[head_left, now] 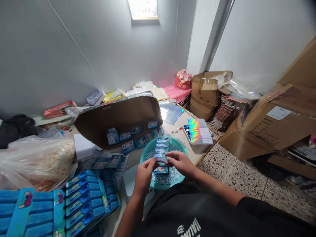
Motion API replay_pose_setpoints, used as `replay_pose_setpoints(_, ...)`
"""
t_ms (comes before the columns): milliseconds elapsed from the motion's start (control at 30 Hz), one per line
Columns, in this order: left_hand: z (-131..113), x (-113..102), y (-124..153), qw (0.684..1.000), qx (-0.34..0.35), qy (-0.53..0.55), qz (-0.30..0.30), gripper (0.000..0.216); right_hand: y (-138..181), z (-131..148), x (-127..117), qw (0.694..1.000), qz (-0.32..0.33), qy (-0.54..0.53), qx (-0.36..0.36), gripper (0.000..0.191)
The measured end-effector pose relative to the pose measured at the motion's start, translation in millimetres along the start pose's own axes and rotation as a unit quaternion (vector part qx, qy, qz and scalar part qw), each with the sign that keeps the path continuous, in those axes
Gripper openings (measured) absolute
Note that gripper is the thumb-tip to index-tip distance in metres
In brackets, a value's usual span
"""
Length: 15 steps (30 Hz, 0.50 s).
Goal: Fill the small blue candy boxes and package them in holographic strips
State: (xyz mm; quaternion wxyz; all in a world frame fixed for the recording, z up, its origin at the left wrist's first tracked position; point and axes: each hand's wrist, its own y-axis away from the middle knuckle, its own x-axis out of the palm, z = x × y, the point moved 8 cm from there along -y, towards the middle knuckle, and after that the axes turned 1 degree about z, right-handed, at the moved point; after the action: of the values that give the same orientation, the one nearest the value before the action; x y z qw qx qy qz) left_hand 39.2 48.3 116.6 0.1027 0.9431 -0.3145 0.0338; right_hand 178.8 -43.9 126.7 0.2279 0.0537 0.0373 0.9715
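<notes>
Between the fingertips of both hands is a small greyish strip (162, 160); its exact kind I cannot make out. My left hand (145, 171) pinches its left end, and my right hand (181, 162) grips the right end. Just beneath them, a row of small blue printed boxes (162, 145) lies across a round teal basin (142, 161). Pale bluish-white pellets (170, 177) fill the basin around the row. My fingers cover part of the nearer boxes.
Left of the basin, an open cardboard box (98, 125) on its side holds several small blue packs (128, 147). Stacked blue cartons (84, 200) occupy the front left. Rainbow-sheen sticker sheets (201, 131) lie rightward. Large cardboard boxes (276, 118) stand on the speckled floor (219, 168).
</notes>
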Motion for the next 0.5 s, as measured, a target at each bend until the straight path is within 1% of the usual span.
replay_pose_setpoints(133, -4, -6, 2, 0.998, 0.041, -0.049, -0.025, 0.045, -4, 0, 3, 1.000, 0.013, -0.008, 0.001, 0.019)
replay_pose_setpoints(300, -11, -23, 4, 0.989, 0.075, -0.094, -0.089, 0.039, -7, 0, 7, 1.000, 0.018, -0.012, 0.007, 0.023)
replay_pose_setpoints(367, -10, -31, 4, 0.988, 0.070, -0.093, -0.098, 0.039, -8, -1, 7, 1.000, 0.012, -0.014, 0.014, 0.025)
replay_pose_setpoints(500, 0, -36, 1, 0.995, 0.034, -0.050, -0.078, 0.046, -13, -1, 8, 1.000, 0.009, -0.014, 0.016, 0.023)
